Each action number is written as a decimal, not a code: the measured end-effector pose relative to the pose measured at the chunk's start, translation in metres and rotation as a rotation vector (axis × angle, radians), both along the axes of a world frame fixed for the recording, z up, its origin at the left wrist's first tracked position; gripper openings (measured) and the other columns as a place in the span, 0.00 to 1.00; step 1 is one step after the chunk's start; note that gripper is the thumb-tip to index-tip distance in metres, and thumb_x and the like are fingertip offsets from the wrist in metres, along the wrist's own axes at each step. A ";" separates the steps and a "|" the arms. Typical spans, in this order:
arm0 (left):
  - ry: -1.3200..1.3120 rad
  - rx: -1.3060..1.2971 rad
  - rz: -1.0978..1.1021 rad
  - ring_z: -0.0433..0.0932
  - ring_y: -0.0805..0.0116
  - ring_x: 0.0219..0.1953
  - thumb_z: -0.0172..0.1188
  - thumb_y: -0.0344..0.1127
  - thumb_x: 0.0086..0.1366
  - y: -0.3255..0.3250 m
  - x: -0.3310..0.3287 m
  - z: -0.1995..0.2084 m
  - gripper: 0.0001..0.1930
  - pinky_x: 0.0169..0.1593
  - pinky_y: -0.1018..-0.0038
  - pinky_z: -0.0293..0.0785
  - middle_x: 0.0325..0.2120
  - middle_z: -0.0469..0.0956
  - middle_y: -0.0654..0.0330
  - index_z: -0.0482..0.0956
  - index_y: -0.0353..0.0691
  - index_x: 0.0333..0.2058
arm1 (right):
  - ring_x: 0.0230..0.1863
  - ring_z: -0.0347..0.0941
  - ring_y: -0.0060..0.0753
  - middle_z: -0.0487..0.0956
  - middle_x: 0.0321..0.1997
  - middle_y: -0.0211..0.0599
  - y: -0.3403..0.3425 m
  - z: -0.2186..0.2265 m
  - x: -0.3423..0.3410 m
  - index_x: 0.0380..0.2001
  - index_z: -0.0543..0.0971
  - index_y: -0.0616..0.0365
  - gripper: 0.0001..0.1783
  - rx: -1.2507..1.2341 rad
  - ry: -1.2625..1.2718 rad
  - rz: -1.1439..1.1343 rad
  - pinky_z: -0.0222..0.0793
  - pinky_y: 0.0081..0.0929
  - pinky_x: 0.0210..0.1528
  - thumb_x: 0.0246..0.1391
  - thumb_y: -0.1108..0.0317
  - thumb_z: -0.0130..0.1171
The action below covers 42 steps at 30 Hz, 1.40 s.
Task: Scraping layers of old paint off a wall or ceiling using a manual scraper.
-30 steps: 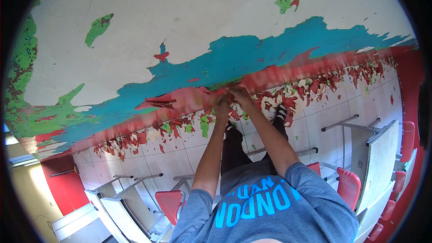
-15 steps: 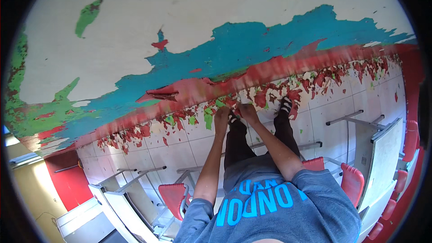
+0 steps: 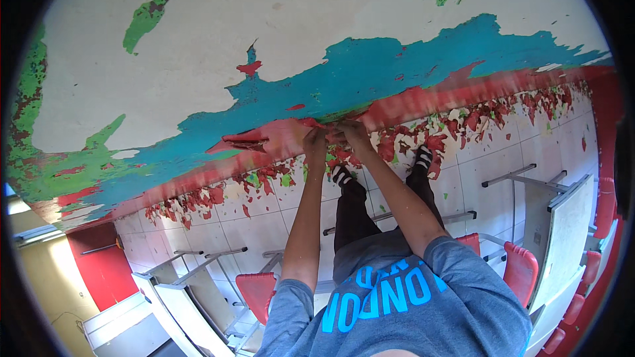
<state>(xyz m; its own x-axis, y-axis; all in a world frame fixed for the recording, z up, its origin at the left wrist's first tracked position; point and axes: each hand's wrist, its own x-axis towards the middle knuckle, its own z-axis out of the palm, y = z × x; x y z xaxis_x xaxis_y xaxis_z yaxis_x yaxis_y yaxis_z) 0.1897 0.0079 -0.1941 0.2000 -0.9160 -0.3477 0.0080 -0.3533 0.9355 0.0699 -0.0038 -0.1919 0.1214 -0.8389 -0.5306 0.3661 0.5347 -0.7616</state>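
In front of me is a wall [image 3: 198, 46] whose white paint has come off in a wide band, baring blue and green layers. Along its lower part runs a strip of peeling red paint [image 3: 410, 102], loose and curled in places. My left hand [image 3: 315, 144] is closed, its fingertips pinching the loose edge of the red paint. Close beside it on the right, my right hand [image 3: 354, 134] is also closed, fingers bent against the same edge. The fingertips are partly hidden by the hands.
Red, cream and green paint flakes [image 3: 473, 119] litter the white floor tiles [image 3: 463, 152] along the wall's foot, around my feet. Behind me stand red chairs [image 3: 521, 271] and white tables [image 3: 562, 238] with metal legs. At left is a red panel [image 3: 102, 267].
Both hands have moved up and forward from above the floor flakes to the red paint on the wall, taking hold of its loose edge. The view has shifted slightly.
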 end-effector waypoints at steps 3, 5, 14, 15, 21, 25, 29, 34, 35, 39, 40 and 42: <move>0.024 -0.044 0.024 0.60 0.81 0.17 0.49 0.32 0.53 0.006 0.001 -0.003 0.09 0.22 0.82 0.57 0.14 0.65 0.68 0.74 0.35 0.20 | 0.22 0.72 0.22 0.74 0.21 0.30 0.012 -0.013 0.020 0.23 0.75 0.58 0.08 0.152 -0.062 -0.198 0.64 0.18 0.17 0.45 0.64 0.52; -0.205 -0.238 -0.079 0.60 0.81 0.18 0.49 0.33 0.53 0.013 0.004 -0.006 0.10 0.22 0.81 0.57 0.12 0.65 0.67 0.73 0.33 0.20 | 0.20 0.70 0.22 0.72 0.20 0.30 0.019 -0.029 0.030 0.21 0.74 0.57 0.09 0.164 -0.064 -0.240 0.63 0.18 0.16 0.44 0.63 0.52; -0.666 0.159 -0.377 0.74 0.56 0.20 0.49 0.38 0.52 0.112 0.045 -0.062 0.11 0.27 0.66 0.68 0.16 0.74 0.52 0.76 0.38 0.22 | 0.15 0.73 0.28 0.74 0.16 0.38 0.146 -0.103 0.052 0.24 0.74 0.64 0.10 0.145 0.292 0.542 0.69 0.25 0.14 0.47 0.68 0.48; -0.769 0.367 -0.362 0.75 0.56 0.21 0.51 0.38 0.52 0.123 0.048 -0.066 0.10 0.28 0.67 0.68 0.16 0.74 0.52 0.76 0.37 0.24 | 0.15 0.73 0.30 0.75 0.18 0.40 0.134 -0.105 0.044 0.26 0.75 0.65 0.12 -0.009 0.450 0.551 0.70 0.27 0.17 0.46 0.66 0.49; -0.829 -0.321 0.030 0.76 0.56 0.22 0.56 0.34 0.50 0.078 0.034 -0.012 0.08 0.29 0.68 0.70 0.18 0.75 0.52 0.76 0.34 0.24 | 0.17 0.73 0.29 0.75 0.18 0.41 0.051 -0.054 0.011 0.28 0.74 0.64 0.15 -0.538 1.023 0.226 0.68 0.26 0.22 0.47 0.60 0.49; -0.904 -0.263 -0.072 0.75 0.56 0.19 0.59 0.42 0.49 0.019 0.014 0.073 0.15 0.25 0.69 0.69 0.15 0.73 0.52 0.75 0.33 0.21 | 0.21 0.71 0.25 0.74 0.22 0.35 0.028 -0.001 0.005 0.32 0.73 0.57 0.16 0.010 0.144 0.289 0.66 0.24 0.25 0.46 0.55 0.52; -0.996 -0.344 -0.150 0.74 0.56 0.17 0.59 0.45 0.49 -0.005 0.003 0.115 0.17 0.22 0.69 0.69 0.13 0.73 0.52 0.75 0.34 0.19 | 0.18 0.64 0.20 0.71 0.21 0.28 0.022 0.031 0.022 0.32 0.71 0.52 0.13 0.309 -0.400 -0.018 0.60 0.20 0.19 0.47 0.56 0.52; -1.060 -0.514 -0.201 0.72 0.53 0.16 0.53 0.35 0.52 -0.003 0.003 0.105 0.11 0.20 0.65 0.67 0.14 0.71 0.50 0.71 0.35 0.17 | 0.17 0.63 0.20 0.70 0.20 0.25 0.029 0.036 0.031 0.31 0.71 0.50 0.12 0.255 -0.448 -0.034 0.56 0.20 0.18 0.46 0.56 0.53; -1.063 -0.567 -0.176 0.72 0.53 0.16 0.53 0.35 0.52 -0.001 0.005 0.103 0.11 0.20 0.65 0.67 0.14 0.71 0.50 0.71 0.35 0.17 | 0.18 0.64 0.20 0.70 0.20 0.26 0.029 0.037 0.032 0.32 0.71 0.50 0.13 0.248 -0.405 -0.058 0.56 0.21 0.18 0.46 0.54 0.52; -1.022 -0.595 -0.306 0.70 0.52 0.16 0.52 0.31 0.51 0.003 0.017 0.104 0.09 0.20 0.64 0.65 0.13 0.69 0.50 0.67 0.35 0.16 | 0.21 0.65 0.22 0.70 0.23 0.27 0.025 0.048 0.030 0.33 0.71 0.51 0.19 0.268 -0.267 -0.058 0.58 0.23 0.21 0.45 0.49 0.51; -1.010 -0.593 -0.337 0.70 0.52 0.15 0.52 0.31 0.50 0.005 0.020 0.106 0.09 0.20 0.64 0.65 0.12 0.68 0.50 0.67 0.35 0.15 | 0.21 0.65 0.22 0.70 0.23 0.27 0.023 0.053 0.030 0.33 0.71 0.51 0.19 0.234 -0.299 -0.045 0.58 0.23 0.21 0.45 0.49 0.51; -1.010 -0.564 -0.351 0.70 0.52 0.16 0.53 0.31 0.50 0.010 0.024 0.109 0.08 0.20 0.65 0.65 0.13 0.69 0.50 0.68 0.35 0.16 | 0.24 0.68 0.25 0.71 0.26 0.28 0.017 0.062 0.033 0.34 0.71 0.51 0.20 0.240 -0.394 0.021 0.61 0.25 0.26 0.46 0.47 0.49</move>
<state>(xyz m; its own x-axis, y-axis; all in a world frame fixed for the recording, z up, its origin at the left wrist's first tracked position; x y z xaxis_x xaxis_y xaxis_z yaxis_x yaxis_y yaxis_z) 0.2137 0.0175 -0.0854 -0.1388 -0.9475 0.2881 -0.8301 0.2700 0.4879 0.1029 0.0130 -0.1295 0.3682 -0.6931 -0.6197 0.5902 0.6893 -0.4202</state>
